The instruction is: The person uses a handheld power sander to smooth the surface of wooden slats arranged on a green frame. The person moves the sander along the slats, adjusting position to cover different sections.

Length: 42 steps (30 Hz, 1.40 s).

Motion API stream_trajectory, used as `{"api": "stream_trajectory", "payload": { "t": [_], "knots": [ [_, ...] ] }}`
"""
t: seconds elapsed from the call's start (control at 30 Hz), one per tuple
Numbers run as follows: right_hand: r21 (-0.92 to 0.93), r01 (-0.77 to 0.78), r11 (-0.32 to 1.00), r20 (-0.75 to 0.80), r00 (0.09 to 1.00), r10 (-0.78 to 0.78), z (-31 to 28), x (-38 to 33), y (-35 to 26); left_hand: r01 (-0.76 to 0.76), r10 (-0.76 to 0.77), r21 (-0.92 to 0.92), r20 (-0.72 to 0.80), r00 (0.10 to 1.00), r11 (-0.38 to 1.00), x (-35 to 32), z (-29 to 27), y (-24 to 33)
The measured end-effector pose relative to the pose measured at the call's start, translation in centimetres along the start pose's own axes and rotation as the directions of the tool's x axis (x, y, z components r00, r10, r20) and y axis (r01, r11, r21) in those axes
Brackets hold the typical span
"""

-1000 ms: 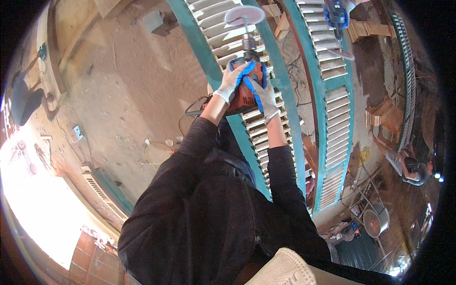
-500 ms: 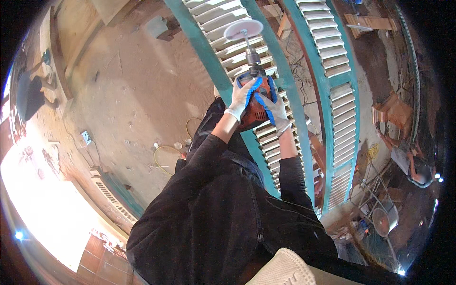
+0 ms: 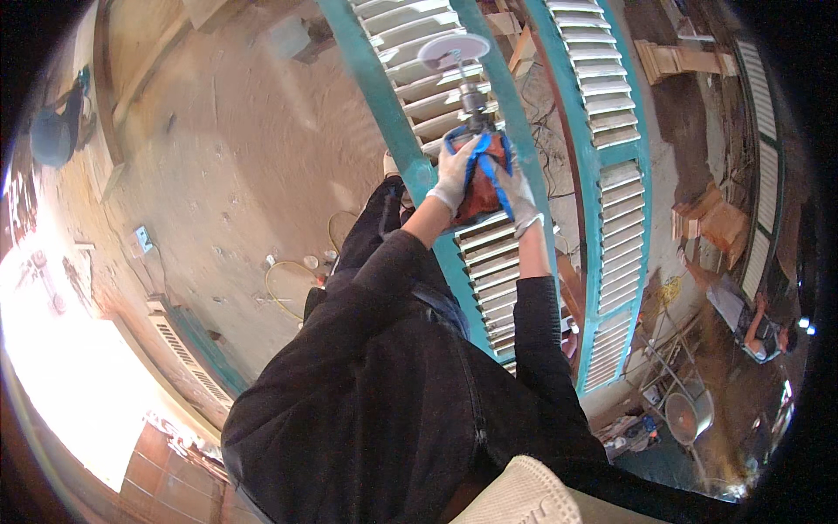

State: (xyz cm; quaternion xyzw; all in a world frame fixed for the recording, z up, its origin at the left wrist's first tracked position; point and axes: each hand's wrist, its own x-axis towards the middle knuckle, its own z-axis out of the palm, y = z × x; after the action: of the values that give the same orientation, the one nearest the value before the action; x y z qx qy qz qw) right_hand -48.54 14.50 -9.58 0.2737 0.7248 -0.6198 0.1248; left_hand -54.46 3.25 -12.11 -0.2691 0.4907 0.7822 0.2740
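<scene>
Lying across a dusty workshop floor [image 3: 218,157], teal louvred shutters [image 3: 611,175].

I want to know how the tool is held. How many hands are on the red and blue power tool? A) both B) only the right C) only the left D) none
A: the gloved left hand and the gloved right hand both wrap the red and blue power tool, whose round disc is over the teal slatted shutter.
</scene>
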Motion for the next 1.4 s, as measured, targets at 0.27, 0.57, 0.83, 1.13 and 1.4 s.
{"api": "stream_trajectory", "payload": {
  "t": [0.27, 0.57, 0.83, 1.13, 1.4],
  "knots": [
    [-0.359, -0.160, 0.919, 0.002, 0.985, 0.172, 4.1, -1.5, -0.2, 0.030, -0.037, -0.046, -0.150, 0.988, 0.998, -2.0, -4.3, 0.9],
    [0.173, -0.031, 0.984, -0.047, 0.998, 0.040, 10.1, -1.9, 4.1, -0.044, 0.043, 0.041, 0.035, 0.998, 0.998, -0.8, -8.5, 2.2],
    [-0.089, -0.068, 0.994, -0.002, 0.998, 0.068, 7.3, -2.1, 3.0, -0.063, 0.072, 0.115, -0.070, 0.995, 0.991, -1.2, -6.9, 0.6],
    [-0.479, 0.021, 0.878, -0.051, 0.997, -0.052, -1.9, 1.6, 5.1, 0.068, -0.077, -0.121, -0.075, 0.994, 0.990, -1.1, 1.0, -0.2],
    [-0.298, 0.111, 0.948, 0.022, 0.994, -0.109, 1.8, 0.8, 3.6, -0.035, 0.023, -0.101, -0.118, 0.993, 0.994, -0.6, -2.7, -1.0]
  ]
}}
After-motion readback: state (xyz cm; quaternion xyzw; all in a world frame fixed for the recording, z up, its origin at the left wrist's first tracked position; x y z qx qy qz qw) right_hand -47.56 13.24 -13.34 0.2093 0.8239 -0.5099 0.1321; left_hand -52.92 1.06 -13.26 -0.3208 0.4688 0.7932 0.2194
